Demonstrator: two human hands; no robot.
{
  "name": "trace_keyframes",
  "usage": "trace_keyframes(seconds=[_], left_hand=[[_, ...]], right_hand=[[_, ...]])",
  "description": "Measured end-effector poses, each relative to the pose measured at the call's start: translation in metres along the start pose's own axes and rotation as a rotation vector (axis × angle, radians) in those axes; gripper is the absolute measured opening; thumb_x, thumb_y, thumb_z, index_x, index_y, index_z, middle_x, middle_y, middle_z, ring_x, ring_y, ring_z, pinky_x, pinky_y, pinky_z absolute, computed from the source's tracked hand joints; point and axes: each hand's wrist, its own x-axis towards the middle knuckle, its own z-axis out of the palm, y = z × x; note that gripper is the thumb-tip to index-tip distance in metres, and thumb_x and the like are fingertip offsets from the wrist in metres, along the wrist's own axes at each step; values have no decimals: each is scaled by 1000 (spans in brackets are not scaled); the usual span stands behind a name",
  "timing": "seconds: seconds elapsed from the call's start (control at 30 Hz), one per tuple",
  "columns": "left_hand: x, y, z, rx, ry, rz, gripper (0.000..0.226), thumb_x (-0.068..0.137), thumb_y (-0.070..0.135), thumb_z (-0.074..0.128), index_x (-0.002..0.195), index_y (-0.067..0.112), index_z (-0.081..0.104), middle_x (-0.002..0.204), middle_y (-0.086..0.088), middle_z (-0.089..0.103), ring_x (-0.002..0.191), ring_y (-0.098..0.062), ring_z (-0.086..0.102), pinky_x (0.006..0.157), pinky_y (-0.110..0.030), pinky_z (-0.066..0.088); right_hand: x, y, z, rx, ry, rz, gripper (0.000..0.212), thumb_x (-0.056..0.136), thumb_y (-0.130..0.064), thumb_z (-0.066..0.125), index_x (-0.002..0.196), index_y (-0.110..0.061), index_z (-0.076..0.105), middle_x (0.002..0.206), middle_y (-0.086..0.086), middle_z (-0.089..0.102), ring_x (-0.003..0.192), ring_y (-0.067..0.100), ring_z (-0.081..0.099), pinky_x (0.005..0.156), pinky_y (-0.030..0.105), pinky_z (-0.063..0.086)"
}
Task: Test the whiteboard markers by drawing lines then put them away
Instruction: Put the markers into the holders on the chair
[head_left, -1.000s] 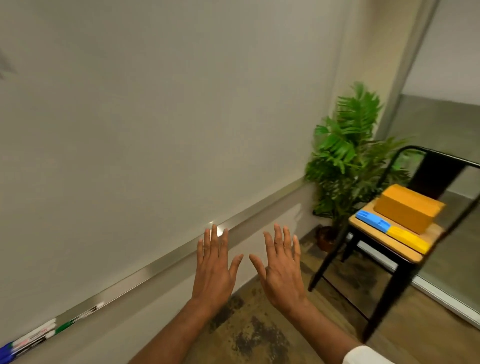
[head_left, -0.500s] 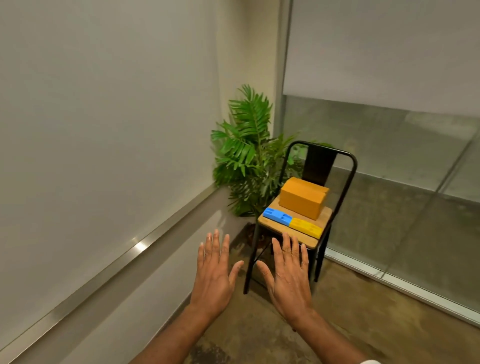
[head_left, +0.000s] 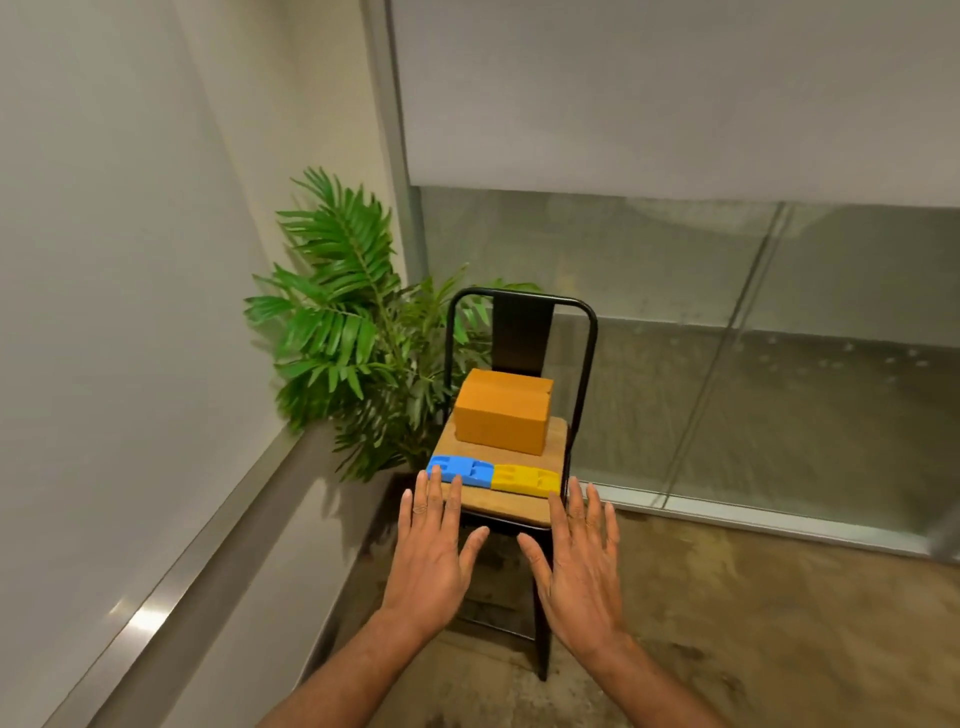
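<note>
Where the markers lie cannot be told from this view. The whiteboard fills the left side, with its metal ledge running along its lower edge toward the corner.

Both hands are held out palm-down in front of a chair. The left hand has a wide grip, fingers straight and spread, holding nothing; its fingertips overlap the near edge of a blue block, though whether they touch it is unclear. The right hand is just as wide and holds nothing, its fingertips by the seat's front right corner, near a yellow block.

The two blocks lie end to end, touching, across the front of the wooden seat. Behind them an orange box sits closed against the chair's back.

A plant stands in the corner just left of the chair. A glass wall runs behind, above a brown floor.
</note>
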Motion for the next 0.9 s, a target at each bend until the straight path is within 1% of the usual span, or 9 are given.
trace_keyframes(seconds=[0.2,0.4,0.47,0.57,0.6,0.7,0.73,0.83,0.9], left_hand=[[57,-20,31,27,-107,85,73,106,57,22,159,8,26,168,-16,18,157,-30,8,122,-47,10],[108,-19,78,23,-235,142,69,99,52,32,149,9,47,157,-18,43,146,-35,40,118,-45,10],[124,-16,95,11,-273,121,70,97,53,27,150,11,47,158,-17,41,149,-33,34,120,-43,7],[148,-11,123,-21,-260,85,82,93,56,4,160,15,26,169,-11,8,157,-28,1,127,-42,-7],[154,-9,134,-32,-265,60,82,93,56,3,160,15,28,169,-10,8,157,-28,1,128,-42,-6],[168,-8,163,1,-319,35,60,100,47,30,140,14,59,159,-16,41,150,-34,32,124,-47,23],[172,-9,174,-4,-327,28,49,101,42,42,136,14,62,157,-17,44,149,-35,34,121,-49,27],[183,-7,199,-50,-347,13,40,94,31,69,130,14,64,157,-20,42,151,-37,30,121,-52,26],[189,-7,209,-62,-351,18,38,96,30,66,130,15,63,163,-19,33,154,-36,21,124,-50,17]], right_hand=[[37,9,22,-48,-32,120,72,101,-63,16,153,-15,32,166,9,13,154,26,0,122,52,10],[82,42,55,-55,-76,154,64,102,-55,27,151,-14,36,165,9,16,154,27,5,121,50,8],[98,56,72,-49,-122,151,64,102,-54,25,150,-14,38,164,10,18,153,28,9,120,49,9],[121,76,99,-38,-200,116,68,103,-55,12,150,-14,39,163,12,21,152,30,14,119,49,11],[129,82,109,-30,-228,99,70,102,-56,8,150,-14,39,163,12,22,152,30,16,119,49,11],[148,95,138,5,-286,74,70,102,-55,7,147,-15,42,161,12,27,149,32,25,117,48,13],[153,100,148,16,-309,67,69,102,-55,9,148,-15,41,161,11,27,149,32,26,119,47,14],[167,113,174,34,-380,42,58,102,-48,35,150,-16,38,162,10,25,150,32,22,121,47,17],[177,119,186,54,-425,17,59,101,-44,44,153,-17,33,164,9,19,151,31,16,120,46,12]])
